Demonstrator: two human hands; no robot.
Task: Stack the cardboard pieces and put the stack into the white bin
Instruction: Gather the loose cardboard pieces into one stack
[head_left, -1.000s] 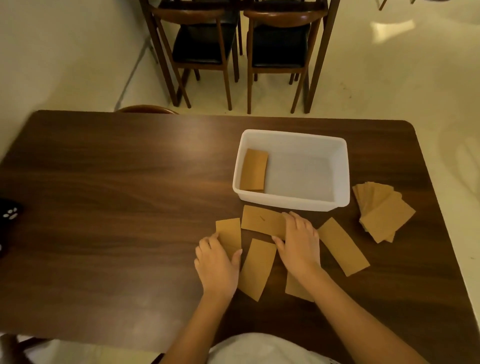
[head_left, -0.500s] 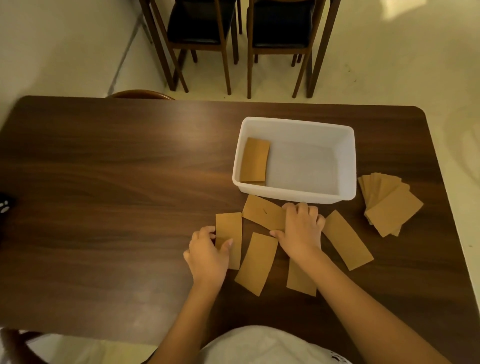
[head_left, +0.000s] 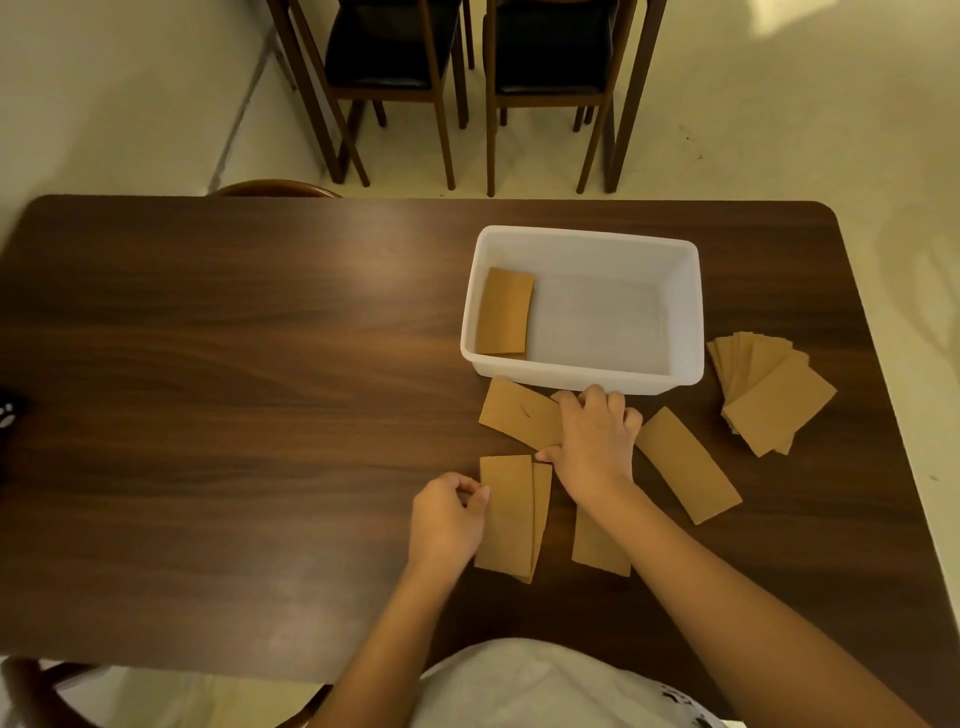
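Observation:
The white bin (head_left: 691, 312) stands on the brown table (head_left: 234, 364) and holds one cardboard piece (head_left: 504, 312) at its left end. My left hand (head_left: 447, 519) grips the left edge of a cardboard piece (head_left: 506, 514) that lies over another one (head_left: 541, 514). My right hand (head_left: 592, 436) presses, fingers curled, on the right end of a tilted piece (head_left: 519, 413) just in front of the bin. One more piece (head_left: 597, 545) lies partly under my right forearm. A long piece (head_left: 688, 465) lies to the right of that hand.
A fanned pile of cardboard pieces (head_left: 774, 397) lies near the table's right edge. Two dark wooden chairs (head_left: 395, 62) stand beyond the far edge. A small dark object (head_left: 8, 410) shows at the left border.
My left hand has slid its cardboard piece to the right, over the neighbouring piece. My right hand has curled its fingers on the tilted piece near the bin.

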